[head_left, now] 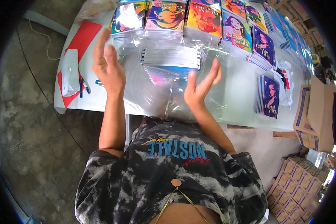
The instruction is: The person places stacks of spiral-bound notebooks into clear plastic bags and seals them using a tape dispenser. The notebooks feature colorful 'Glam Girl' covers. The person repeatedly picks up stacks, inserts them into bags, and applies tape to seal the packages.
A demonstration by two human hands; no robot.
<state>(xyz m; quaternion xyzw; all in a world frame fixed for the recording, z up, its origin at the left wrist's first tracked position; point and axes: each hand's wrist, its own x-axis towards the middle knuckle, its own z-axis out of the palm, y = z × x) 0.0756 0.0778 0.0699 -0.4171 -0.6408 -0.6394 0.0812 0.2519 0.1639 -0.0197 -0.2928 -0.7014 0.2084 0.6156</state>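
A stack of notebooks (171,58) lies in front of me with its white page edges showing, inside or under a sheet of clear plastic (168,95). That plastic spreads toward the table's near edge, and its exact shape is hard to make out. My left hand (110,72) is raised to the left of the stack, fingers stretched up and apart, holding nothing. On the other side my right hand (202,86) is also open, fingers extended and palm toward the stack. It is over the plastic's right part; whether it touches the film I cannot tell.
Piles of colourful illustrated notebooks (237,31) line the table's far side. A smaller notebook pile (269,97) sits at the right. Left are a red sheet (84,35), a plastic-wrapped white pack (70,71) and blue pens (84,87). An open carton (313,112) stands beyond the right edge.
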